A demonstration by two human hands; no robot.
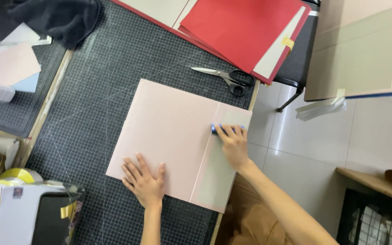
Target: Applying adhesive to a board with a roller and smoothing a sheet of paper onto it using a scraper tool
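Observation:
A large pale pink board (168, 131) lies on the dark gridded cutting mat (100, 90), with a greyish strip (216, 174) along its right side. My left hand (143, 181) rests flat on the board's near left corner, fingers spread. My right hand (233, 144) presses a small blue tool (215, 129) against the top of the greyish strip, near the fold line.
Black-handled scissors (225, 77) lie beyond the board. Red boards (241, 31) are stacked at the far edge. A grey and pink board (359, 50) rests on a stool at right. Gold ribbon rolls (0, 190) and a white box (28, 213) sit near left.

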